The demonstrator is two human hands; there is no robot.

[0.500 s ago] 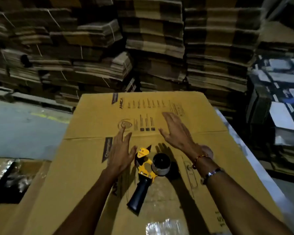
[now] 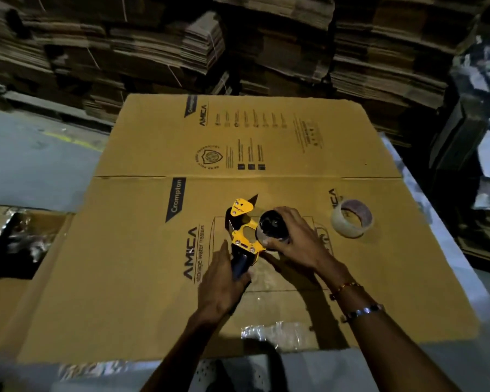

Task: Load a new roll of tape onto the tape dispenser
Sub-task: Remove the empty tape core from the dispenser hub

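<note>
- My left hand (image 2: 221, 281) has its fingers curled round the dark handle of the tape dispenser (image 2: 242, 236), pinning it flat on the cardboard sheet (image 2: 125, 278).
- My right hand (image 2: 292, 239) wraps over the dispenser's black hub (image 2: 272, 223), thumb on the near side and fingers over the far side; a thin, nearly spent band of tape seems to sit on that hub, though I can't tell how much is left.
- The dispenser's long axis runs from the handle, nearest me, up and away to the yellow blade guard (image 2: 241, 208) at the far tip, with the hub branching off to the right of that line.
- The new tape roll (image 2: 351, 219) lies flat on the cardboard to the right of the hub, apart from both hands, with its open core facing up.
- My right hand is plainly the nearer one to the roll; the left is on the far side of the dispenser from it.
- As I judge it, the hub must be cleared first, then the right hand reaches sideways for the roll while the left steadies the handle.
- A crumpled strip of clear film (image 2: 277, 332) lies near the sheet's close edge, between my forearms.
</note>
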